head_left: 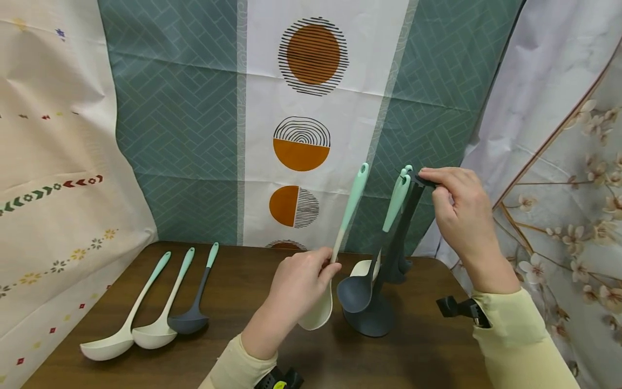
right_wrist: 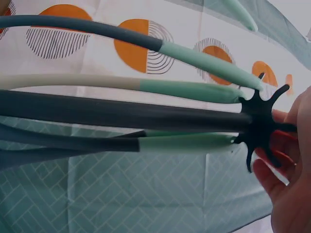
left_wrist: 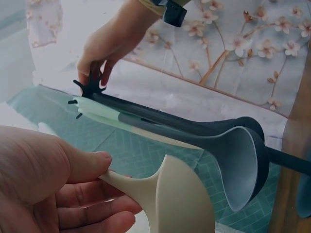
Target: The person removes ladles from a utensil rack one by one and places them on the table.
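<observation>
Utensil stand at right could tip if the right hand, pinching its hooked top, presses unevenly. Beside it, a cream ladle pinched by the left hand might swing if held loosely. A hanging grey ladle partly blocks that side; three ladles lie at far left.

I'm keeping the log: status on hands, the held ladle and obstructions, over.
Left hand pinching cream ladle, handle up, not hung. Right hand gripping top of dark rack. Possible snag: hanging dark ladle close by.
</observation>
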`<state>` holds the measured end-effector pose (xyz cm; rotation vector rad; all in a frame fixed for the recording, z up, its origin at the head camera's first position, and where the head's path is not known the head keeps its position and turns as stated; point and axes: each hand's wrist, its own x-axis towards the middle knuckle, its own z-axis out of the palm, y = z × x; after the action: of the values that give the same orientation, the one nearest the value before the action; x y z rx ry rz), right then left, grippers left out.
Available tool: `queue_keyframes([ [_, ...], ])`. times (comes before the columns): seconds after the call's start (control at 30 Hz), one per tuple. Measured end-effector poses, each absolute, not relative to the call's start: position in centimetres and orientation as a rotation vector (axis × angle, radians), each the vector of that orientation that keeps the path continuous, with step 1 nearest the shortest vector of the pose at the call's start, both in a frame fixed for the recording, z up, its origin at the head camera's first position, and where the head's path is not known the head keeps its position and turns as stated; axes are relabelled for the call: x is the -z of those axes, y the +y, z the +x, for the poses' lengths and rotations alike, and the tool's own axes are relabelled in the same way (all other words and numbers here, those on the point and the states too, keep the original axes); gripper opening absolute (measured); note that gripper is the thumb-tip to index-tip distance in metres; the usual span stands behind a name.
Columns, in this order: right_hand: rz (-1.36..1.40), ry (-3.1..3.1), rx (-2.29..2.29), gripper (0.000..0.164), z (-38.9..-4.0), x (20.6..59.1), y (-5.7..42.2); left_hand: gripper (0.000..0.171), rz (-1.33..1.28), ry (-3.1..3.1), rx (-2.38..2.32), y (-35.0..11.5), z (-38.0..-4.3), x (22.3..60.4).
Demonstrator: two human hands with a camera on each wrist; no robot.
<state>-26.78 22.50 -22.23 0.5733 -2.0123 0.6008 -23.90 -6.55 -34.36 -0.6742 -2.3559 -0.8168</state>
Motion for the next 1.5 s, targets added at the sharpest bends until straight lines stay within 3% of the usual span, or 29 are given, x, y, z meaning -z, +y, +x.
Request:
queue_keyframes([
  [0.8, 0.447, -1.922, -0.486, 0.028, -26.4, 22.4, 21.0, 0.016, -0.492, -2.386, 0.629, -8.9, -24.0, 35.4],
  [1.5, 0.469, -1.845, -0.554, 0.028, -28.0, 23.2, 21.0, 0.019, -0.426, -2.504, 0.606, -11.5, -25.3, 36.8],
])
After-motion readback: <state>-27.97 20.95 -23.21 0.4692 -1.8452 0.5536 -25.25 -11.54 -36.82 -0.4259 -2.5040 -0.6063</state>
